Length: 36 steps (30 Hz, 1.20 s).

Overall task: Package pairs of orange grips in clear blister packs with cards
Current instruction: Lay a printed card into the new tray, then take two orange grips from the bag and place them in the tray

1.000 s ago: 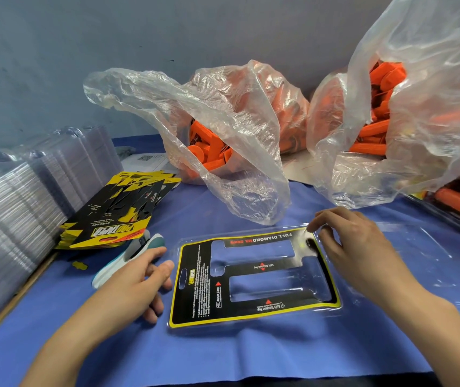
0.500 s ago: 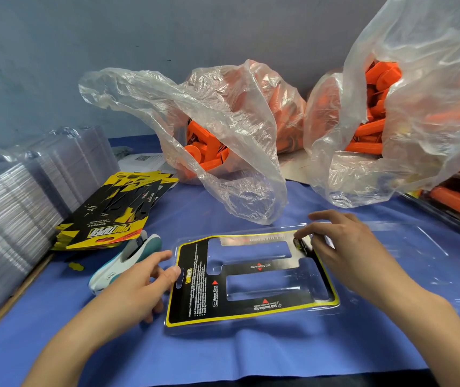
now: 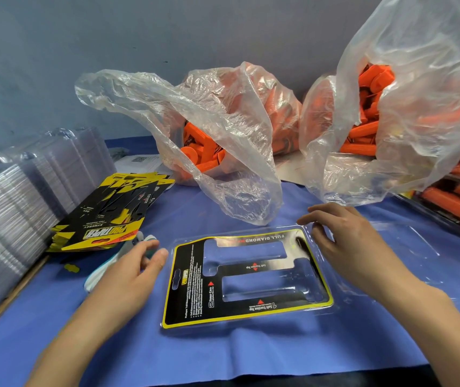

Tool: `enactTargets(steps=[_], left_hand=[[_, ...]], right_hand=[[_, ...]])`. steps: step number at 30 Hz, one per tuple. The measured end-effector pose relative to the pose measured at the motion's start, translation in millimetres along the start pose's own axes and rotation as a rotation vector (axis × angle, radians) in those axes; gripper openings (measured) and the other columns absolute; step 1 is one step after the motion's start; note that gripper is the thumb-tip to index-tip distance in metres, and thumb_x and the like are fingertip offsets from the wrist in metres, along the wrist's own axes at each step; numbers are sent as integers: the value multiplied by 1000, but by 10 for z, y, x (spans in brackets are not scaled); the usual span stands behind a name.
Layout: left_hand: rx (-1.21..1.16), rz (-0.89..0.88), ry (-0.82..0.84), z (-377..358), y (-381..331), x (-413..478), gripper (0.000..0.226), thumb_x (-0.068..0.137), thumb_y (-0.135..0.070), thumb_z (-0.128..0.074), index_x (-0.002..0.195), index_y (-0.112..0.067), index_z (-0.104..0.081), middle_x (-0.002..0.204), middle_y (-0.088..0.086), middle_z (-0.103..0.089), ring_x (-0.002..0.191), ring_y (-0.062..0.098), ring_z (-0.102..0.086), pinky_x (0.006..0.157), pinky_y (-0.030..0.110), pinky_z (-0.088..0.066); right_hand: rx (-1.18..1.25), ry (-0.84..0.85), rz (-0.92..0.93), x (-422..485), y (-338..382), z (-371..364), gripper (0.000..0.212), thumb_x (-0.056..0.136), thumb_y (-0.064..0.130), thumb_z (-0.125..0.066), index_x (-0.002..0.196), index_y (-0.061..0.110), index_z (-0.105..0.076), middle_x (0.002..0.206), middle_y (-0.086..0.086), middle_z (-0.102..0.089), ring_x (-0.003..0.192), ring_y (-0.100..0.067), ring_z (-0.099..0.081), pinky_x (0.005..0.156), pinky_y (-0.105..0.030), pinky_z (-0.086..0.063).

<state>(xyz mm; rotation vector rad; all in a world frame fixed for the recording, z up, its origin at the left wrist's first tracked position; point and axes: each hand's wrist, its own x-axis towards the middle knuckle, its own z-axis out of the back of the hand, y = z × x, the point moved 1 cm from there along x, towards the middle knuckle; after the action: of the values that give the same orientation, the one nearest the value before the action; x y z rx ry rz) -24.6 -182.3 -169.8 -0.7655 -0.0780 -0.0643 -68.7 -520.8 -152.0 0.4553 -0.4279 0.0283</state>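
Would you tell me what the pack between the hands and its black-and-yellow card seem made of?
The blister pack looks like thin, clear, glossy plastic: the blue cloth shows through it. The card seems printed paperboard, flat with cut-out windows.

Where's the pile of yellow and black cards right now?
In the head view, the card pile lies left on the blue cloth, between the stacked blister shells and the left bag of orange grips, just beyond the left hand.
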Motion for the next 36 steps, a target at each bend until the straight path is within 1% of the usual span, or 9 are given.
enactTargets(steps=[2,7,13,21,27,30,32,34,36], left_hand=[[99,-84,-177,44,-74,27,22,97,-47,-47,91,-31,-60,72,-7,-63,67,11,-58,61,34,-46],[-7,-235,-345,-43,-378,63,40,97,-48,-35,72,-23,-54,68,-19,-59,66,3,-53,55,22,-36],[24,-362,-375,-221,-680,155,45,100,-46,-31,73,-15,-49,57,-2,-47,59,15,-47,57,45,-38],[-20,-429,-472,-277,-896,156,42,104,-43,-36,80,-15,-57,73,-4,-58,69,18,-53,62,44,-44],[137,-608,-510,-82,-1362,484,26,97,-23,-42,103,-16,-67,102,-1,-64,96,21,-54,87,38,-44],[406,-571,-364,-4,-1621,955,27,93,-11,-45,104,-9,-70,110,10,-64,106,30,-53,97,45,-42],[642,-453,-208,1,-1791,1273,24,90,-7,-46,94,-7,-70,103,15,-65,95,32,-55,83,42,-47],[874,-318,-64,-45,-1899,1541,19,89,-7,-48,72,-10,-57,81,12,-59,67,24,-50,61,34,-40],[1029,-199,95,-123,-1865,1803,20,93,-10,-47,73,-12,-48,72,3,-48,65,21,-48,66,33,-38]], right_hand=[[-40,21,45,78,51,19,24,94,13,-55,107,22,-74,119,-1,-65,110,-33,-55,98,-43,-42],[-34,21,78,312,154,60,27,98,16,-51,114,25,-70,124,2,-63,114,-29,-52,99,-40,-41],[7,37,106,512,327,-2,29,100,21,-47,120,28,-67,123,4,-62,114,-26,-50,98,-39,-39],[16,71,122,595,474,-63,31,101,25,-43,123,32,-63,125,7,-60,115,-23,-49,95,-35,-37],[51,108,110,699,423,-60,30,101,27,-42,124,32,-61,125,6,-59,114,-22,-48,93,-35,-38],[86,115,98,749,358,-49,30,101,27,-43,123,31,-62,122,5,-60,112,-23,-50,95,-38,-41],[91,124,90,761,326,-46,29,101,28,-43,122,31,-62,121,5,-60,112,-23,-51,94,-38,-42],[66,132,88,762,305,-49,29,102,29,-42,122,32,-62,120,5,-61,110,-22,-51,93,-37,-41],[18,127,98,751,303,-64,30,102,32,-40,123,33,-62,122,5,-62,109,-24,-52,94,-37,-39]])
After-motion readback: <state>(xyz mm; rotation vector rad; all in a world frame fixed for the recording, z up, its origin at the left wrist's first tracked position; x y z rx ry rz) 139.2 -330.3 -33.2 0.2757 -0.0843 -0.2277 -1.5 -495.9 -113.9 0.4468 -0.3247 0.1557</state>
